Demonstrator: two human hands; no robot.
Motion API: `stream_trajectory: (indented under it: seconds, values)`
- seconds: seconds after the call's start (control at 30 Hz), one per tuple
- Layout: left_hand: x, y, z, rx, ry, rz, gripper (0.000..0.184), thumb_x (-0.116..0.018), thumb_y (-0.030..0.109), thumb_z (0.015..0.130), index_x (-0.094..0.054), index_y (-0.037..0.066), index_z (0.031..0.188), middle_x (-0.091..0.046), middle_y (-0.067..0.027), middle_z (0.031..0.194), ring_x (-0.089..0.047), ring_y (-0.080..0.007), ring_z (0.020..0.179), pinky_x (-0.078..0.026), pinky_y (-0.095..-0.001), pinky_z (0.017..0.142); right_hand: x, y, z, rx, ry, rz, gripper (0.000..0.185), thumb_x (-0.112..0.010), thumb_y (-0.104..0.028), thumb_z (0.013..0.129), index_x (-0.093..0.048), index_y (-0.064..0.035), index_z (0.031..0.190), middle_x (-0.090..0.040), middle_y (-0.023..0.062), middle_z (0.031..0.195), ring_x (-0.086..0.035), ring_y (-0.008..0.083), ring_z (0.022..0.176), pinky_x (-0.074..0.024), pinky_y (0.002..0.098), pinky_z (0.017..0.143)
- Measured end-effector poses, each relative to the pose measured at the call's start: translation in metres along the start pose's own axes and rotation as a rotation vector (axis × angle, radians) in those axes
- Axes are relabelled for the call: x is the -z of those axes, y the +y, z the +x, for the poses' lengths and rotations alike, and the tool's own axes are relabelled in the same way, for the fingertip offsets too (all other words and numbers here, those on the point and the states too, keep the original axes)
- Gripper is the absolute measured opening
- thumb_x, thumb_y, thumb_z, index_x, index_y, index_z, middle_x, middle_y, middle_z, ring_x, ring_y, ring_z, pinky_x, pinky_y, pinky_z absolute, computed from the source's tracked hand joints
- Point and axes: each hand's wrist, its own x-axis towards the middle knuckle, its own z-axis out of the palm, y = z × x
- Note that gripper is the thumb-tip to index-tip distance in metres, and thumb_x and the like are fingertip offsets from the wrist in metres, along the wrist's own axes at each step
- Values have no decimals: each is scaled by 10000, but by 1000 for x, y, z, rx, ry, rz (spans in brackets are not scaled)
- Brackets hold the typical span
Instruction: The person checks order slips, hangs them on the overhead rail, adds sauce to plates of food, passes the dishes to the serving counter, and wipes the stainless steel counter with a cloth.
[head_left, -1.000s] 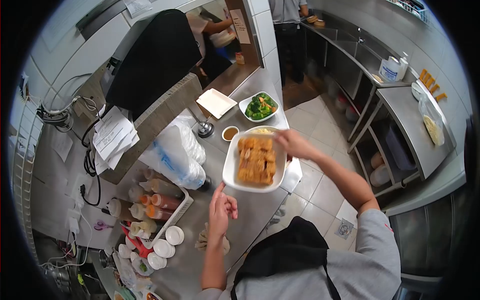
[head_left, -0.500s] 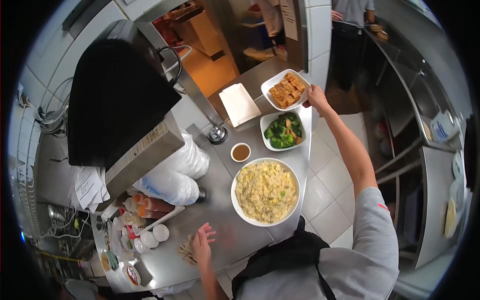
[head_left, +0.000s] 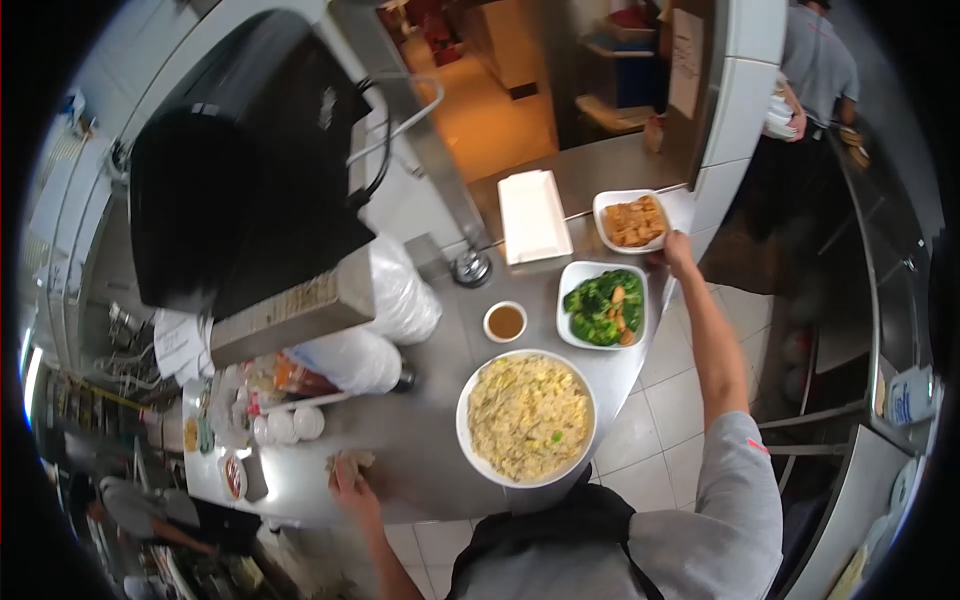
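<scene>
My right hand [head_left: 680, 254] grips the near right rim of a square white bowl of golden-brown fried pieces [head_left: 635, 222] at the back right of the counter. Just in front of it stands a similar white bowl of broccoli [head_left: 603, 305]. Low at the left, my left hand [head_left: 354, 488] is closed on a crumpled beige cloth [head_left: 352, 459] lying on the steel; its fingers are partly hidden. Between my arms sits a large round bowl of egg fried rice [head_left: 528, 420]. A small cup of brown sauce [head_left: 505, 321] stands behind the rice.
A white rectangular tray [head_left: 534, 218] lies by the pass window. Left of it are a metal post base [head_left: 471, 267], plastic-wrapped stacks [head_left: 405, 300], a black machine [head_left: 240, 170] overhead and white lids [head_left: 290, 425]. A co-worker [head_left: 815, 70] stands at the far right, another person [head_left: 140, 508] lower left.
My left hand has moved onto the cloth and closed on it. My right hand still holds the bowl of fried pieces, now farther from the broccoli. The camera view has shifted.
</scene>
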Motion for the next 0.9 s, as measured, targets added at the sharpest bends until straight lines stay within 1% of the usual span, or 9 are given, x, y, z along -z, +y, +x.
stream_trajectory:
  seconds: [0.13, 0.23, 0.3, 0.37, 0.53, 0.57, 0.73, 0.87, 0.9]
  values:
    - [-20, -33, 11, 29, -34, 140, 420, -592, 50, 762, -480, 38, 1167, -425, -236, 1194, -423, -391, 1086, -395, -439, 858, 18, -15, 0, -101, -116, -267, 384, -392, -254, 837, -509, 89, 961, -592, 223, 783, -630, 269, 651, -510, 397, 452]
    - [-30, -64, 34, 51, -114, 66, 376, -576, 40, 780, -461, -4, 1136, -410, -249, 1229, -461, -380, 1051, -409, -438, 863, 38, -35, -19, -69, 76, -350, 381, -394, -291, 830, -514, -23, 1074, -581, 152, 836, -589, 220, 565, -501, 357, 465]
    - [-30, -78, 39, -344, -4, 191, 273, -517, 233, 850, -554, 70, 1066, -582, -139, 976, -556, -276, 770, -440, -390, 694, 61, -55, -46, -33, 204, -406, 420, -436, -278, 810, -500, -53, 1159, -558, 85, 767, -565, 189, 553, -482, 327, 475]
    - [-10, -42, 46, 101, -227, 75, 279, -502, 200, 828, -559, 75, 1071, -565, -180, 1018, -521, -355, 903, -406, -434, 784, 93, -64, -64, -28, 232, -374, 427, -486, -243, 818, -491, -58, 1203, -585, 83, 771, -554, 164, 556, -456, 294, 469]
    - [-17, -61, 60, -335, -180, 160, 360, -458, 95, 801, -525, 62, 1152, -571, -187, 922, -525, -319, 892, -414, -417, 767, 152, -114, -151, 114, 364, -240, 371, -532, -223, 818, -509, -5, 1117, -594, 57, 684, -562, 142, 517, -444, 275, 431]
    - [-12, -56, 59, -412, -155, 136, 388, -445, 76, 796, -514, 67, 1178, -573, -184, 893, -529, -309, 882, -417, -413, 758, 164, -129, -170, 111, 328, -198, 486, -530, -219, 818, -410, -14, 1243, -589, 63, 677, -552, 141, 495, -426, 275, 401]
    - [-17, -71, 68, -418, -255, -366, 446, -389, 37, 815, -455, 90, 1254, -582, -146, 855, -542, -256, 845, -430, -384, 742, 227, -191, -223, 228, 477, -146, 439, -455, -127, 816, -288, -1, 1202, -577, 112, 669, -550, 177, 467, -416, 287, 355]
    - [-16, -86, 77, -91, -679, -487, 418, -367, 35, 840, -453, 64, 1248, -590, -130, 891, -570, -211, 833, -454, -326, 727, 243, -245, -268, -34, 496, -109, 306, -396, -190, 853, -442, -50, 1121, -592, 160, 889, -588, 252, 737, -495, 412, 627]
    - [-17, -93, 78, -42, -751, -540, 411, -362, 34, 846, -452, 57, 1246, -592, -126, 900, -577, -199, 830, -460, -312, 723, 231, -251, -288, 91, 567, -122, 310, -401, -208, 857, -444, -51, 1120, -593, 158, 876, -592, 260, 734, -492, 414, 653]
